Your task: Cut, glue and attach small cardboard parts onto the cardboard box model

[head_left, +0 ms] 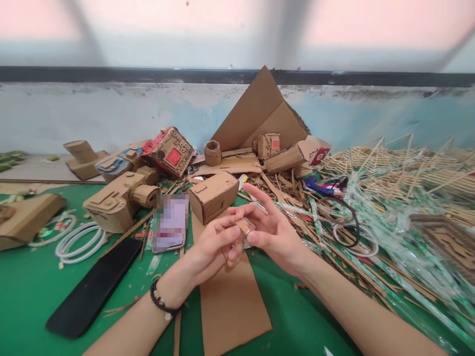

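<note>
A small piece of cardboard (244, 227) is pinched between my two hands, above the table. My left hand (218, 240), with a dark beaded bracelet at the wrist, grips its left end between thumb and fingers. The thumb of my right hand (276, 235) presses the other end, while its index finger points up and away. Below the hands a flat cardboard sheet (233, 306) lies on the green table (297, 326). Just behind them sits a closed cardboard box (214, 197) with a small raised strip on top.
Cardboard camera models (111, 200) and a phone (170, 222) lie left, near a black strip (96, 287) and a white coil (79, 242). Scraps, blue-handled scissors (319, 187), tape rolls (339, 217) and tangled plastic (404, 247) fill the right. A large folded cardboard (260, 111) leans on the wall.
</note>
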Demonstrator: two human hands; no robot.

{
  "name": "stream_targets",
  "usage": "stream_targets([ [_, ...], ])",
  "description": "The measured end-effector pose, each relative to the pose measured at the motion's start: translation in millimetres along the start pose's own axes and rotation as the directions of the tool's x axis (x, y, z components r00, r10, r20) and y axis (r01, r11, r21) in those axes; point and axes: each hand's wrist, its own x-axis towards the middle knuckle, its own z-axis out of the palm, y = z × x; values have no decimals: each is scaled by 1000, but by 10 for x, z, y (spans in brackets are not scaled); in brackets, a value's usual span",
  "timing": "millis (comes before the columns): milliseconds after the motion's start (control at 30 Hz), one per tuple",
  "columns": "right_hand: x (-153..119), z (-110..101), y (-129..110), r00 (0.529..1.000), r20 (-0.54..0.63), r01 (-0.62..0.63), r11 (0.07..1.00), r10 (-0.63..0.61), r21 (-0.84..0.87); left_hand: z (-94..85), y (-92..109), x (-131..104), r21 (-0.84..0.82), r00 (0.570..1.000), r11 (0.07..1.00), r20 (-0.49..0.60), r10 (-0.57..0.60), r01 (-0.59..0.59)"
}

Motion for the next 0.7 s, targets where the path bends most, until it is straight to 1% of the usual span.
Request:
stream_targets([
  [100,9,-11,-28,999,-47,-2,1000,0,-24,10,-3,7,35,999,999,-47,-5,6],
  [167,29,-62,-52,992,-127,7,998,-16,-67,17,-4,14,67,996,997,-91,-16,22],
  [267,81,-214,-77,961,-267,23,981,-74,-190,25,17,22,123,990,992,-139,-8,25],
  [300,103,-274,-80,949,-298,22,967,-100,-255,25,40,21,138,988,990,-151,14,7],
  [333,129,-331,-81,938,-319,24,944,-134,-328,23,72,17,158,984,987,-166,60,-33],
  [367,158,-377,-79,928,-331,29,917,-172,-397,17,114,11,192,972,976,-189,138,-101],
  [400,192,-408,-77,924,-328,29,889,-199,-458,6,166,3,243,944,951,-219,246,-191],
  [433,233,-420,-76,926,-311,26,857,-215,-514,-12,223,-8,310,894,906,-252,371,-289],
  [467,279,-409,-76,932,-286,22,823,-221,-567,-36,282,-19,385,822,842,-280,496,-376],
  [500,332,-378,-79,942,-253,20,789,-221,-614,-68,339,-29,456,739,772,-303,602,-442],
  [533,391,-328,-83,953,-215,22,756,-214,-654,-107,391,-38,509,659,711,-323,680,-485],
  [567,455,-264,-89,963,-176,27,723,-204,-690,-151,437,-44,542,592,668,-343,729,-509],
  [600,521,-191,-93,972,-137,37,696,-193,-717,-200,474,-46,560,541,643,-365,758,-523],
  [633,589,-116,-95,980,-99,45,668,-175,-743,-249,503,-44,570,504,628,-384,774,-529],
  [700,717,21,-86,988,-33,66,609,-151,-790,-345,545,-35,583,457,615,-414,787,-531],
])
